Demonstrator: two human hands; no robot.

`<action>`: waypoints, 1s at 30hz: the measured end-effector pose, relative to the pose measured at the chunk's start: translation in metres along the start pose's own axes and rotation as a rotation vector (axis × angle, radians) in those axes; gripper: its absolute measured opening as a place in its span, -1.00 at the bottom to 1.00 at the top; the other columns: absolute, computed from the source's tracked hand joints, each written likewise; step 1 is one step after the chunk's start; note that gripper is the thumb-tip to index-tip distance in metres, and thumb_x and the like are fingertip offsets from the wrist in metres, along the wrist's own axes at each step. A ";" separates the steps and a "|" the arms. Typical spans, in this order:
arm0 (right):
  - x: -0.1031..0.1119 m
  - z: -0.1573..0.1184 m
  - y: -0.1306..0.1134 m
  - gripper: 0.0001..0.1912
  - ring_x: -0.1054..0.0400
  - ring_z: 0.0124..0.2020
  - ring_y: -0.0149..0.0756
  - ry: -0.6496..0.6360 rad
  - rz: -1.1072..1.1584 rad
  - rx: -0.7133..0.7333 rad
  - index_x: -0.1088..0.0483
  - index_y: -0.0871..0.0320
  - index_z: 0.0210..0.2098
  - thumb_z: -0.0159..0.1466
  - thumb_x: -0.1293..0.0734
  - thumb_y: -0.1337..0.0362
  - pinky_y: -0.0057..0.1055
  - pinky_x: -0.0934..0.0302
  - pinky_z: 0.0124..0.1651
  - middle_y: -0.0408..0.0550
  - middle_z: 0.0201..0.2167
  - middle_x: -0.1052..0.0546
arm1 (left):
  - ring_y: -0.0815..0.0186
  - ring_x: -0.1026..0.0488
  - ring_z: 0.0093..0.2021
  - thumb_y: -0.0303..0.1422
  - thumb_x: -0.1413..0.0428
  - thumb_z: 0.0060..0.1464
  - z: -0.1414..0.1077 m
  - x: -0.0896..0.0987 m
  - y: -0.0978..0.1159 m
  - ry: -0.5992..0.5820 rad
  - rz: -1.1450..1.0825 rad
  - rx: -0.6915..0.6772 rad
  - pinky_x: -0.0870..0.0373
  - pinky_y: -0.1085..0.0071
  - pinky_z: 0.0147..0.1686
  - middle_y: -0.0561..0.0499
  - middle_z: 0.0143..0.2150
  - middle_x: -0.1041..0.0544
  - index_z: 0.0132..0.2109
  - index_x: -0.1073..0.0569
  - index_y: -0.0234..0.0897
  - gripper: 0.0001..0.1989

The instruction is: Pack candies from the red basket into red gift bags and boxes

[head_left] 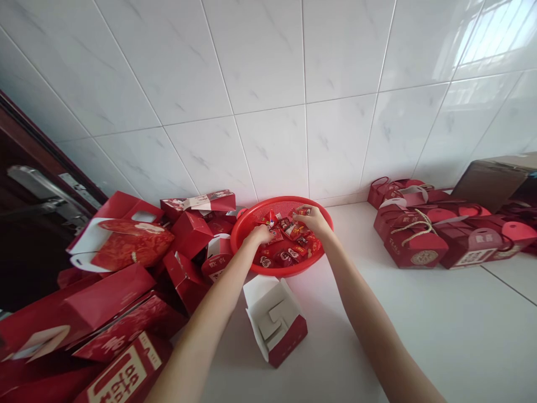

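Note:
A round red plastic basket stands against the tiled wall, with several small wrapped sweets inside. My left hand reaches into its left side, fingers bent down among the sweets; what they hold, if anything, is hidden. Over the right side, my right hand has its fingers pressed together at a small red packet. Between my forearms, in front of the basket, an open red box with a white inside stands on the white tabletop; no sweets show in it.
Several red boxes lie heaped at the left, some open. Closed red gift boxes with handles stand at the right, near a brown cardboard box. A dark door with a metal handle is at the far left.

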State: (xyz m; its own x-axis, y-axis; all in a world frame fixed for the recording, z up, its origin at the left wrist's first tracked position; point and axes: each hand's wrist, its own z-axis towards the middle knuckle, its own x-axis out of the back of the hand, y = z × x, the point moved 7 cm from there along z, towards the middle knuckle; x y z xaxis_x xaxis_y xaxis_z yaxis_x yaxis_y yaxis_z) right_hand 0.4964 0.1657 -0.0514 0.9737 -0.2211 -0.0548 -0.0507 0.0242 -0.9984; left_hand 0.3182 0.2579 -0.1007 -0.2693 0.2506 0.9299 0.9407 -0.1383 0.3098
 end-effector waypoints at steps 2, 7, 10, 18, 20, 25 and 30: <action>-0.001 0.001 0.000 -0.83 -0.41 -0.61 -0.36 -0.005 0.004 0.003 -0.37 0.17 -0.35 0.09 -0.40 0.47 -0.52 -0.26 -0.60 -0.17 -0.58 -0.53 | 0.10 -0.62 -0.19 -0.38 -0.18 0.09 -0.004 0.001 0.008 -0.007 0.021 -0.059 -0.46 0.39 -0.26 -0.17 -0.24 -0.68 -0.25 -0.60 -0.30 -0.88; 0.002 0.004 0.002 -0.85 -0.42 -0.61 -0.35 0.019 0.021 0.019 -0.35 0.16 -0.34 0.12 -0.37 0.47 -0.52 -0.28 -0.60 -0.19 -0.60 -0.50 | 0.18 -0.51 0.14 -0.50 -0.09 0.14 -0.014 -0.007 0.042 -0.078 0.033 -0.306 -0.38 0.43 0.09 -0.10 0.12 -0.59 0.02 -0.57 -0.21 -0.67; 0.005 0.007 0.003 -0.82 -0.42 -0.61 -0.36 0.055 0.051 0.044 -0.33 0.14 -0.33 0.11 -0.37 0.46 -0.50 -0.28 -0.61 -0.20 -0.54 -0.50 | 0.06 -0.27 0.37 -0.51 -0.14 0.06 -0.013 -0.017 0.056 -0.138 0.057 -0.385 -0.22 0.27 0.29 -0.14 0.38 -0.35 0.18 -0.48 -0.18 -0.49; 0.010 0.014 0.006 -0.83 -0.38 -0.61 -0.39 0.120 0.036 0.125 -0.36 0.12 -0.32 0.08 -0.38 0.41 -0.51 -0.28 -0.58 -0.23 -0.57 -0.47 | 0.23 -0.51 0.16 -0.54 -0.08 0.09 -0.012 -0.030 0.069 -0.362 0.057 -0.511 -0.40 0.47 0.09 0.06 0.17 -0.58 0.04 -0.59 -0.08 -0.58; 0.012 0.015 0.006 -0.82 -0.38 -0.61 -0.40 0.153 0.051 0.135 -0.37 0.13 -0.31 0.08 -0.38 0.40 -0.52 -0.29 -0.57 -0.23 -0.56 -0.47 | 0.26 -0.53 0.12 -0.57 -0.01 0.12 -0.011 -0.027 0.070 -0.329 0.046 -0.524 -0.40 0.49 0.07 0.08 0.14 -0.60 0.04 -0.59 -0.09 -0.55; 0.013 0.017 0.006 -0.83 -0.38 -0.62 -0.43 0.179 0.102 0.117 -0.34 0.14 -0.31 0.08 -0.37 0.40 -0.53 -0.28 -0.59 -0.20 -0.49 -0.50 | 0.07 -0.35 0.31 -0.58 0.01 0.08 0.002 -0.018 0.066 -0.152 0.076 -0.495 -0.25 0.21 0.27 -0.07 0.30 -0.45 0.18 -0.48 -0.18 -0.46; 0.012 0.015 0.004 -0.80 -0.41 -0.61 -0.40 0.170 0.088 0.111 -0.36 0.14 -0.29 0.08 -0.39 0.40 -0.49 -0.34 -0.56 -0.21 -0.49 -0.49 | -0.03 -0.35 0.31 -0.50 -0.13 -0.05 0.011 -0.024 0.053 -0.179 0.130 -0.430 -0.27 0.17 0.25 -0.15 0.30 -0.45 0.14 -0.51 -0.21 -0.46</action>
State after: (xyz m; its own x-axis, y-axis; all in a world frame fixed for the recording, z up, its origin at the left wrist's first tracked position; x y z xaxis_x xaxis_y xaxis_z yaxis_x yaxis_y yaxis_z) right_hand 0.5113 0.1778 -0.0561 0.9146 -0.3747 -0.1520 -0.0994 0.1560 -0.9827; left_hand 0.3769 0.2550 -0.1083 -0.0798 0.3606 0.9293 0.7838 -0.5533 0.2820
